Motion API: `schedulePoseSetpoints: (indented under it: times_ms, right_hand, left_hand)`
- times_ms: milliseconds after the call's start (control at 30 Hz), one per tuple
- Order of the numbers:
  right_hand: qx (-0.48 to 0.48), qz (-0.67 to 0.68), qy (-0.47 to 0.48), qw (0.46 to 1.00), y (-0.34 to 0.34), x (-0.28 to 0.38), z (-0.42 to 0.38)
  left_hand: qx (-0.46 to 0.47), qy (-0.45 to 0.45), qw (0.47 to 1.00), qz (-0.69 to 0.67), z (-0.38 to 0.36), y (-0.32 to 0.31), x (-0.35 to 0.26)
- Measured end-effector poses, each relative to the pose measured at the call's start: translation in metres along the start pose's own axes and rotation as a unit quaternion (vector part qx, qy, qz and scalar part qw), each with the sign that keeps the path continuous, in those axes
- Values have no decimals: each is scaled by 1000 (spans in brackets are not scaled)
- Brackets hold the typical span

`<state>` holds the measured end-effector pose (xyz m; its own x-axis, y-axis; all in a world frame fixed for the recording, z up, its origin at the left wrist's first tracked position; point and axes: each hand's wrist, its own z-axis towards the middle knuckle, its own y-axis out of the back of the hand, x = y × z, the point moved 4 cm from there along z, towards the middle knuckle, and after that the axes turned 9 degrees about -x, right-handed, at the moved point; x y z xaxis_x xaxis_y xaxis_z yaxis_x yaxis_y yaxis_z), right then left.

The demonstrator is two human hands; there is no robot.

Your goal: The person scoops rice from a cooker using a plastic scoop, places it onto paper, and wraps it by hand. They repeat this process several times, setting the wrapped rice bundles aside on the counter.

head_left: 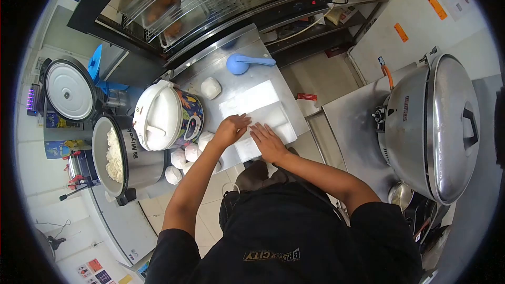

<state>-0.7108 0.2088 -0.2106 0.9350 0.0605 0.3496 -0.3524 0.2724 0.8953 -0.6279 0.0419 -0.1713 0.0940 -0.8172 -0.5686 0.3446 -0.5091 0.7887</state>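
Sheets of white wrapping paper lie on the steel table in front of me, some overlapping, with a folded layer near my hands. My left hand rests on the paper's left side, its fingers reaching across it. Flat on the paper beside it is my right hand, fingers spread. The two hands are close together but apart. Beyond the paper sits a blue scoop with its handle pointing right. A white wrapped bundle stands left of the paper, and several more wrapped bundles cluster beside my left forearm.
On the left are a patterned rice cooker and a large open pot containing white rice. A glass display cabinet spans the back. At right, a big lidded steel cooker stands on another steel counter.
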Motion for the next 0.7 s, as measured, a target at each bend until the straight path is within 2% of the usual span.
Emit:
schedulePoseSetpoints:
  times_ms: [200,267,300,367,433,500,700]
  right_hand:
    - [10,11,-3,1000,-8,-2,-5]
    - [-72,111,-67,989,-6,-11,-7]
    - [-71,111,-66,989,3,-12,-5]
    - [-94,70,-76,990,35,-15,4]
    - [-94,58,-61,992,30,-21,9]
    - [-71,-68,-27,995,23,-25,12]
    - [-9,-151,-47,987,8,-38,-4]
  left_hand:
    - [-6,11,999,50,-9,-7,-12]
    - [-7,14,998,58,-11,-9,-14]
    - [-7,16,998,66,-12,-10,-14]
    - [-7,17,997,71,-12,-13,-11]
    - [-4,17,997,75,-20,-18,-10]
    - [-6,22,997,69,-21,-19,-10]
    - [-6,-3,993,115,-33,-23,-22]
